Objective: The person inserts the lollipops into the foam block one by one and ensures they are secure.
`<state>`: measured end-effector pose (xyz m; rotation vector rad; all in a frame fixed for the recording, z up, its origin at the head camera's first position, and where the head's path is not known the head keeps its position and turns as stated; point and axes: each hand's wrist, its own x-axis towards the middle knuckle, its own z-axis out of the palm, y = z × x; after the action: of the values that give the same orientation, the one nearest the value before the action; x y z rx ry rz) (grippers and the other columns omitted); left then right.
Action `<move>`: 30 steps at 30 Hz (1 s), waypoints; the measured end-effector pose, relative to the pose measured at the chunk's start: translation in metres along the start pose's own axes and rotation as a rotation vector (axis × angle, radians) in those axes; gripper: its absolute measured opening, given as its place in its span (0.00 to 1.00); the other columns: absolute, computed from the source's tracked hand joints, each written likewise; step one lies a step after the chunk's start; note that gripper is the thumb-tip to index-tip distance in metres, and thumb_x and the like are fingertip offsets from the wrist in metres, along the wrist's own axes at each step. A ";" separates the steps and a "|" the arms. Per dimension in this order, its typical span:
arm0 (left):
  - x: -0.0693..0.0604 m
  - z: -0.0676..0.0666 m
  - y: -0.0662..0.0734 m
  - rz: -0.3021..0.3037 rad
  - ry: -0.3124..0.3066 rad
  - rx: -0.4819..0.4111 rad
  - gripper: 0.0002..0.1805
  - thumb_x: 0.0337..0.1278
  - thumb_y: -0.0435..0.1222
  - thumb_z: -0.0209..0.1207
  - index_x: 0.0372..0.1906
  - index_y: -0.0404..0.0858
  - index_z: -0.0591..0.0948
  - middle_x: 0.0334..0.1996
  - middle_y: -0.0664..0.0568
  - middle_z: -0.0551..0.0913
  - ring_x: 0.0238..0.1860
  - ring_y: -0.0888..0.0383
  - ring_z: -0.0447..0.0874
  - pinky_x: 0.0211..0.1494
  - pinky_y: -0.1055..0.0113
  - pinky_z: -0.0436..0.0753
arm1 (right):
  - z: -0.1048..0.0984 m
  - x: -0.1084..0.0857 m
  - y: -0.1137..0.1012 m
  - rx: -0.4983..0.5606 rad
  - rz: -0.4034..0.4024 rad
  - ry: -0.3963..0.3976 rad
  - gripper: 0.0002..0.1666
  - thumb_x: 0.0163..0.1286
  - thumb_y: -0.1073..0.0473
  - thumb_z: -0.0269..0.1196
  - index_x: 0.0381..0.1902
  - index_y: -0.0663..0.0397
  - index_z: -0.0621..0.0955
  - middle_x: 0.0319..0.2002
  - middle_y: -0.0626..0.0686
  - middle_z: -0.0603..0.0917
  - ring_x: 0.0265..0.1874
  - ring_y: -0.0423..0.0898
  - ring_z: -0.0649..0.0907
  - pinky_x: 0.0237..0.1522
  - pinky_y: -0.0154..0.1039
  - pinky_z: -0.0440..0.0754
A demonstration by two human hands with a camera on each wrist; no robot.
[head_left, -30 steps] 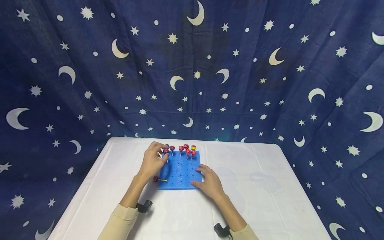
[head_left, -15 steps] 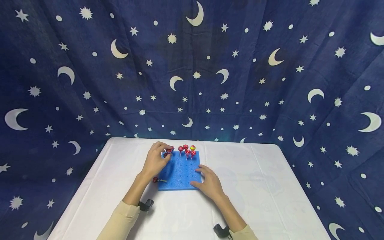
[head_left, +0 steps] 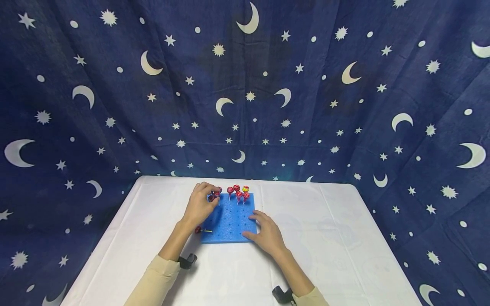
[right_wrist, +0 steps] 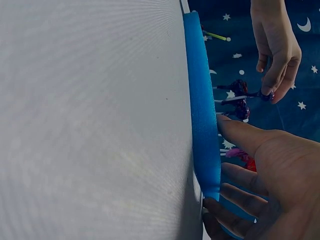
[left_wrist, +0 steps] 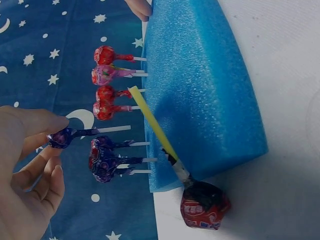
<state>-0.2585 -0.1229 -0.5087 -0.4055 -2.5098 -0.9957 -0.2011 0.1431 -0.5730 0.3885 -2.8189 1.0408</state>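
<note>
My left hand (head_left: 198, 206) pinches a purple-wrapped lollipop (left_wrist: 60, 139) by its head, between thumb and fingers. In the left wrist view its white stick points at the blue foam board (left_wrist: 210, 100), the tip a little apart from the surface. Beside it several dark purple lollipops (left_wrist: 102, 157) stand with their sticks in the board. At the board's right edge rests my right hand (head_left: 269, 233), fingers spread and thumb on the near side. A dark red lollipop with a yellow stick (left_wrist: 202, 205) lies across the board's left edge.
Red lollipops (head_left: 239, 194) and a yellow-topped one (head_left: 246, 188) stand at the board's back right. Rows of small holes mark the foam. A white cloth (head_left: 325, 246) covers the table, and a dark blue curtain (head_left: 245, 127) with moons and stars hangs behind.
My left hand has shifted slightly to the right with the purple lollipop, now nearer the other standing purple ones. The right hand has stayed at the board's edge.
</note>
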 end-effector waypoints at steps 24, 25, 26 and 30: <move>0.002 0.014 -0.009 0.008 -0.011 0.095 0.13 0.53 0.31 0.75 0.46 0.38 0.90 0.47 0.47 0.85 0.48 0.49 0.77 0.51 0.56 0.81 | -0.001 0.000 -0.001 0.004 -0.011 0.008 0.35 0.60 0.41 0.79 0.61 0.48 0.85 0.70 0.52 0.79 0.71 0.58 0.75 0.70 0.60 0.74; 0.002 0.014 -0.009 0.008 -0.011 0.096 0.13 0.54 0.30 0.75 0.46 0.38 0.90 0.47 0.47 0.85 0.48 0.49 0.76 0.51 0.56 0.81 | -0.001 0.000 -0.001 0.003 -0.010 0.007 0.35 0.60 0.41 0.78 0.61 0.48 0.85 0.70 0.53 0.79 0.71 0.58 0.75 0.70 0.60 0.74; 0.002 0.015 -0.010 0.008 -0.012 0.097 0.13 0.54 0.30 0.75 0.46 0.38 0.90 0.47 0.47 0.85 0.47 0.49 0.76 0.50 0.56 0.81 | -0.001 0.000 -0.001 0.003 -0.009 0.006 0.35 0.60 0.41 0.78 0.61 0.48 0.85 0.70 0.53 0.79 0.71 0.58 0.75 0.70 0.60 0.74; 0.002 0.017 -0.012 0.010 -0.013 0.099 0.13 0.54 0.30 0.75 0.45 0.38 0.90 0.47 0.47 0.85 0.47 0.50 0.76 0.50 0.57 0.80 | 0.000 0.000 0.000 0.005 -0.010 0.006 0.35 0.60 0.41 0.78 0.61 0.48 0.85 0.70 0.53 0.78 0.72 0.58 0.75 0.70 0.60 0.74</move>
<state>-0.2699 -0.1194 -0.5254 -0.3950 -2.5543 -0.8633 -0.2008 0.1434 -0.5730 0.3994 -2.8066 1.0449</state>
